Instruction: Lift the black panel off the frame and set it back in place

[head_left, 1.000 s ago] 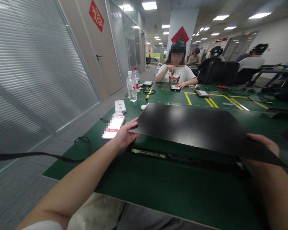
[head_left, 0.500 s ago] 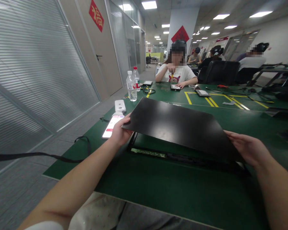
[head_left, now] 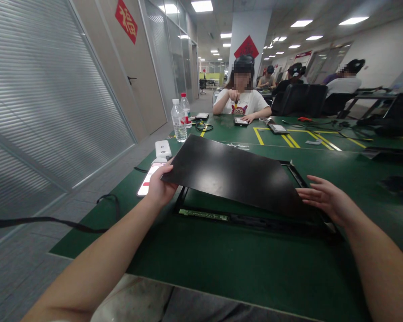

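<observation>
A thin, flat black screen panel (head_left: 228, 174) hangs tilted in front of me, its left side higher than its right. My left hand (head_left: 163, 187) is closed on the panel's left corner, thumb on top. At the right edge, my right hand (head_left: 329, 201) has its fingers stretched out and spread, the tips at or just beside the panel; I cannot tell whether they touch. Beneath the panel a black rectangular frame (head_left: 297, 174) lies on the green table, partly covered. A green circuit strip (head_left: 203, 215) runs along its near side.
Left of the panel lie a lit phone (head_left: 144, 181) and a white device (head_left: 163, 149). Two plastic bottles (head_left: 179, 123) stand behind them. Across the table (head_left: 221, 259) a person (head_left: 243, 100) works on a small drive (head_left: 241, 121). Another drive (head_left: 278, 129) and cables lie farther right.
The panel's right side has moved left and dropped slightly, uncovering the frame's right side. My right hand has loosened from the edge and its fingers have spread. My left hand keeps its hold.
</observation>
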A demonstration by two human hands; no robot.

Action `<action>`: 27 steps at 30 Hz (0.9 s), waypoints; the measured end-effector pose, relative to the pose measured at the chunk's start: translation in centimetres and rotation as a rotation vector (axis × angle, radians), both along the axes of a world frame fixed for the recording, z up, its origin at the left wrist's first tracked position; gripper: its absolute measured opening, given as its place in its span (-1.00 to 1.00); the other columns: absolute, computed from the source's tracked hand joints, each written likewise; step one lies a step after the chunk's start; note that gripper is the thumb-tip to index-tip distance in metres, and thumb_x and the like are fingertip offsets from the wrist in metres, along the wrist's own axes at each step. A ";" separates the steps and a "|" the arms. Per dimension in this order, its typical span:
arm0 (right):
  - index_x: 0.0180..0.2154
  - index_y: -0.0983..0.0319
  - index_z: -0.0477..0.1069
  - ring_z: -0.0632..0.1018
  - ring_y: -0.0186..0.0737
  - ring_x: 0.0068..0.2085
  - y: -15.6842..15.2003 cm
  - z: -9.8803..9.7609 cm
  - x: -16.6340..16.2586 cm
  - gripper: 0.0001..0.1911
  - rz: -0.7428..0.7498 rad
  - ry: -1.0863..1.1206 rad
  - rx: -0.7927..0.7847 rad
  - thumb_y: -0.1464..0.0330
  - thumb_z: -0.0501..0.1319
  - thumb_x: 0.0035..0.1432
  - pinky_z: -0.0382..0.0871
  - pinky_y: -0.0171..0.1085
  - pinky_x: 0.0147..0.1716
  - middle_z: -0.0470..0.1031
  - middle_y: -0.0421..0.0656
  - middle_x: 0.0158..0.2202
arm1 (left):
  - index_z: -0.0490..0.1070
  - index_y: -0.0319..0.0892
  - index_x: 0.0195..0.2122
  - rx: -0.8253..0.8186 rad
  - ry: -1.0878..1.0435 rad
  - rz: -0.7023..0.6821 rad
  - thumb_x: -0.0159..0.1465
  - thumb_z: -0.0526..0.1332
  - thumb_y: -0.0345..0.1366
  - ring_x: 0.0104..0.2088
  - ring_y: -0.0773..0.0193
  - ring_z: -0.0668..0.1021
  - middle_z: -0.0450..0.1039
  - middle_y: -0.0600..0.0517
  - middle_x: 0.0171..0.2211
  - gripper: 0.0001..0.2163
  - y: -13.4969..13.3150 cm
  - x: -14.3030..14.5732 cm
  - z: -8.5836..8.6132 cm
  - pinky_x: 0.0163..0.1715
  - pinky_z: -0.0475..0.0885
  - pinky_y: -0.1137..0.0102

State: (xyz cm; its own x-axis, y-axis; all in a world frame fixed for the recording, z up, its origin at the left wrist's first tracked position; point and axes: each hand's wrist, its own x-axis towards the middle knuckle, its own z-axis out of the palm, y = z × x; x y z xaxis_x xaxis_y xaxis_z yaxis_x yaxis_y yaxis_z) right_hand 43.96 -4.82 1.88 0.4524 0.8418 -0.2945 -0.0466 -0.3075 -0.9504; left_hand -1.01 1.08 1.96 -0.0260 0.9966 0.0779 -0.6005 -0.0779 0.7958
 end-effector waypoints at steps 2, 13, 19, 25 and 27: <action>0.23 0.15 0.38 0.69 -0.14 -0.30 0.1 -0.3 0.3 -0.39 -0.009 -0.045 0.009 0.38 0.29 0.12 0.53 -0.32 -0.37 0.71 -0.05 -0.32 | 0.58 -0.21 0.24 0.010 0.035 -0.007 0.05 0.34 -0.38 -0.30 0.11 0.68 0.73 -0.02 -0.22 -0.36 -0.1 0.0 -0.1 -0.32 0.58 0.37; 0.11 0.17 0.42 0.50 -0.22 -0.49 0.8 -1.6 1.7 -0.40 -0.110 -0.169 0.083 0.27 0.34 -0.01 0.26 -0.39 -0.57 0.67 -0.03 -0.41 | 0.54 -0.22 0.32 0.026 0.206 -0.105 0.08 0.40 -0.30 0.06 -0.14 0.68 0.73 -0.11 0.03 -0.30 -0.4 0.7 -1.1 -0.04 0.61 0.20; 0.03 0.17 0.43 0.47 -0.23 -0.52 0.8 -1.6 1.7 -0.47 -0.142 -0.177 0.088 0.25 0.33 -0.03 0.20 -0.41 -0.61 0.65 -0.04 -0.45 | 0.54 -0.24 0.32 0.016 0.230 -0.124 0.08 0.40 -0.29 0.07 -0.16 0.67 0.71 -0.13 0.07 -0.30 -0.4 0.8 -1.6 0.00 0.61 0.15; -0.01 0.17 0.45 0.47 -0.21 -0.53 0.9 -1.8 1.9 -0.51 -0.143 -0.202 0.097 0.25 0.32 -0.03 0.19 -0.40 -0.62 0.64 -0.03 -0.46 | 0.53 -0.21 0.34 -0.002 0.234 -0.113 0.09 0.41 -0.30 0.07 -0.13 0.67 0.70 -0.11 0.09 -0.29 -0.3 0.6 -2.0 -0.05 0.60 0.19; -0.02 0.16 0.44 0.47 -0.21 -0.53 0.9 -1.8 2.0 -0.53 -0.140 -0.197 0.109 0.23 0.32 -0.02 0.19 -0.39 -0.62 0.64 -0.04 -0.47 | 0.55 -0.20 0.32 -0.010 0.232 -0.117 0.09 0.42 -0.30 0.07 -0.12 0.66 0.70 -0.11 0.11 -0.31 -0.3 0.5 -2.1 -0.09 0.60 0.23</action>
State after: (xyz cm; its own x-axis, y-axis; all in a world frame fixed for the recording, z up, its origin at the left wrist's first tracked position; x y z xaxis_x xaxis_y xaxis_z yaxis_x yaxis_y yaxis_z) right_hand 46.01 -3.90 0.03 0.6062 0.7889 -0.1007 0.1076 -0.2068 -0.9725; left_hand -0.46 0.77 -0.13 0.1071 0.9925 0.0583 -0.4064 -0.0098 0.9137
